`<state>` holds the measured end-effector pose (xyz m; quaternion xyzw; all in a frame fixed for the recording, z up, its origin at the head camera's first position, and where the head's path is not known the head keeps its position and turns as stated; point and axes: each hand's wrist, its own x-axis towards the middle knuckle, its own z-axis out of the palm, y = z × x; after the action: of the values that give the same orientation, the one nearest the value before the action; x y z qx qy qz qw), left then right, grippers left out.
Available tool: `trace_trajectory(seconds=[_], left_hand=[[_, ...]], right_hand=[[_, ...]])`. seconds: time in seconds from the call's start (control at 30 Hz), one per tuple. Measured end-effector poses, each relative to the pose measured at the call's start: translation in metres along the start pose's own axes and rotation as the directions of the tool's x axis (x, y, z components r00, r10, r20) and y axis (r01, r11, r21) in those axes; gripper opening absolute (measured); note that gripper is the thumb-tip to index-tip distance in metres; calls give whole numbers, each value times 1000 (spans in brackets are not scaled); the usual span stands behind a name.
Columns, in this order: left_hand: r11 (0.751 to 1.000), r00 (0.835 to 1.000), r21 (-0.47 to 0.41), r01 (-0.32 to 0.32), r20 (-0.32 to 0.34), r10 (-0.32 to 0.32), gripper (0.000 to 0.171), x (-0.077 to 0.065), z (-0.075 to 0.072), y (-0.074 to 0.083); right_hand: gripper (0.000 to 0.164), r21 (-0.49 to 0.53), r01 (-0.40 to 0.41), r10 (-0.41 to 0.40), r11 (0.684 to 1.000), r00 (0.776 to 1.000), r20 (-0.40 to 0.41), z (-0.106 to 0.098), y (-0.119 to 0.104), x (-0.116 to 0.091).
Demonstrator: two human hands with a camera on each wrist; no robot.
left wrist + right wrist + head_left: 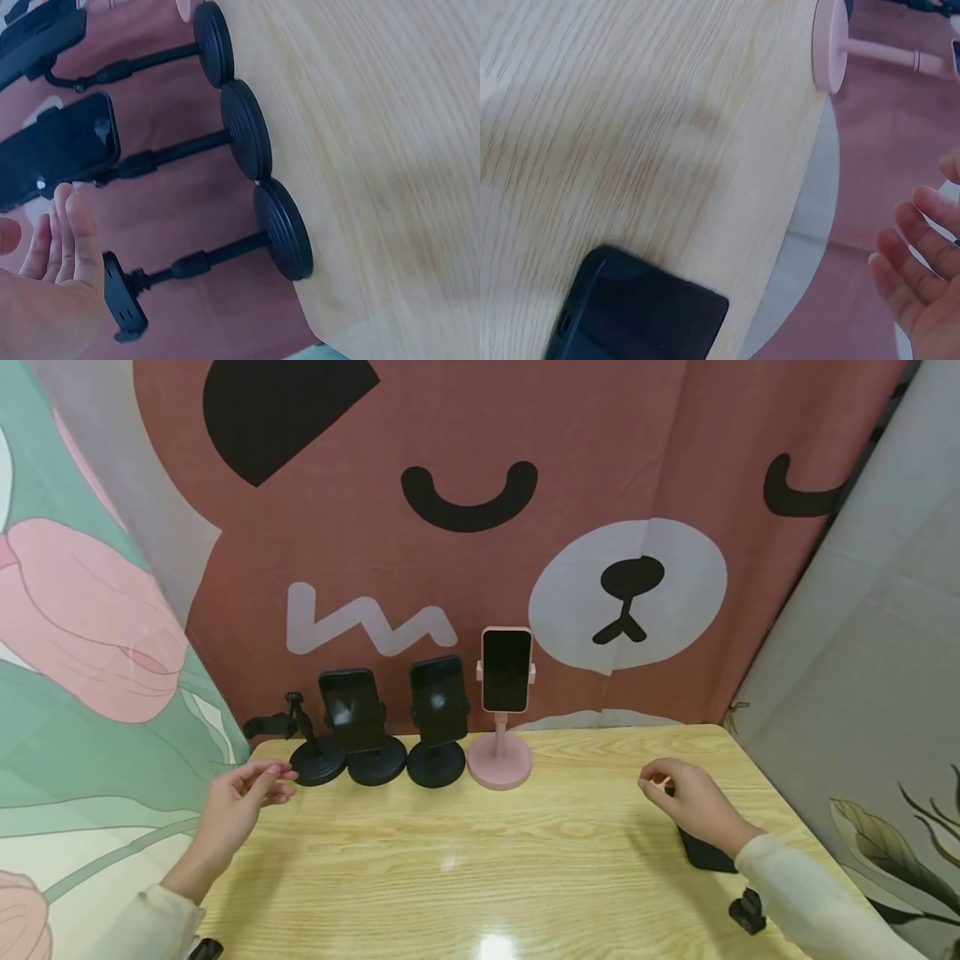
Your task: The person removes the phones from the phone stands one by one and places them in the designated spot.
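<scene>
My left hand (pixel 236 797) hovers at the table's left side with relaxed fingers and nothing in them. Beside it stands a black phone stand (pixel 318 760) whose holder carries no phone. To its right, two more black stands hold dark phones: one phone (pixel 352 714) leans slightly, the other phone (pixel 438 702) is beside it. A pink stand (pixel 501 766) at the row's right end holds an upright phone (pixel 506 670). On the right, my right hand (pixel 693 797), loosely curled and holding nothing, is above a black phone (pixel 645 307) lying flat, partly hidden by the hand in the head view.
The light wood table (pixel 465 852) backs onto a brown curtain (pixel 360 543) with a bear print. A floral cloth (pixel 90 635) hangs along the left, and a grey one (pixel 862 635) along the right. Small black devices show by both sleeves.
</scene>
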<state>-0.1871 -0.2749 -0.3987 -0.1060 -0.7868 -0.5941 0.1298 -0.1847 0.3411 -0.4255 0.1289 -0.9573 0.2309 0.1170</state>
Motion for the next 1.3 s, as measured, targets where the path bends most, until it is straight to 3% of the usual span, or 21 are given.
trace_trajectory(seconds=[0.3,0.63,1.03,1.3], left_hand=[[999,998,-7,-46,42,47,22,-6,15,11],[999,996,-1,-53,69,53,23,-10,26,20],[999,995,21,-47,92,45,30,-13,36,25],[998,994,4,-63,91,62,28,-13,39,25]], right_hand=[[11,-10,30,-30,1000,999,26,3,-29,-1],[10,-21,71,-70,997,997,45,12,-57,0],[9,32,194,-195,980,980,29,27,-91,4],[10,79,244,-249,966,966,62,36,-112,8]])
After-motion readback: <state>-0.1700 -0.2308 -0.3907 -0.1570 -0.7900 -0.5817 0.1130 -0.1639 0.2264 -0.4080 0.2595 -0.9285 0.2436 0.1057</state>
